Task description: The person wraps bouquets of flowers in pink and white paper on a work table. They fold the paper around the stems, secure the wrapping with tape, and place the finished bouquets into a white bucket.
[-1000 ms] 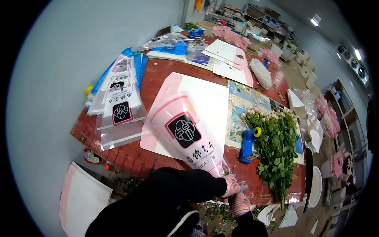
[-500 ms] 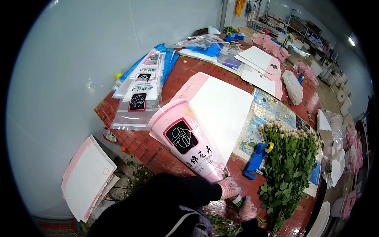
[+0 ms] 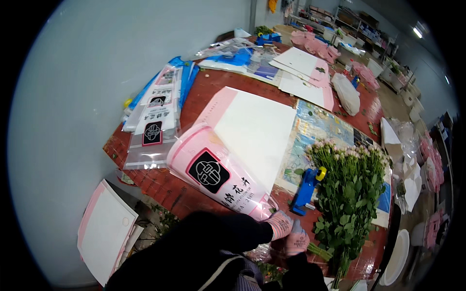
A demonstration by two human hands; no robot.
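Observation:
A bouquet sleeve (image 3: 221, 177), pink and clear with a dark emblem, lies slanted on the table, its wide end to the far left. At its narrow end, my left hand (image 3: 280, 225), in a striped glove, is closed round the bundle of flower stems. My right hand (image 3: 297, 240), gloved alike, is closed on the same bundle just beside it. Green stems (image 3: 319, 251) stick out past my right hand. The blooms inside the sleeve are hidden. Right of my hands lie a blue tape dispenser (image 3: 307, 191) and a bunch of pale pink roses (image 3: 347, 194).
White and pink wrapping sheets (image 3: 257, 131) lie under and behind the sleeve on the red table (image 3: 170, 194). Printed clear sleeves (image 3: 155, 116) are stacked at the left edge. More sheets (image 3: 109, 225) stand lower left. A white tub (image 3: 395, 257) is at lower right.
My right hand has moved up against my left hand, covering the stretch of stems that showed between them. The whole view has shifted slightly, so the table things appear further left.

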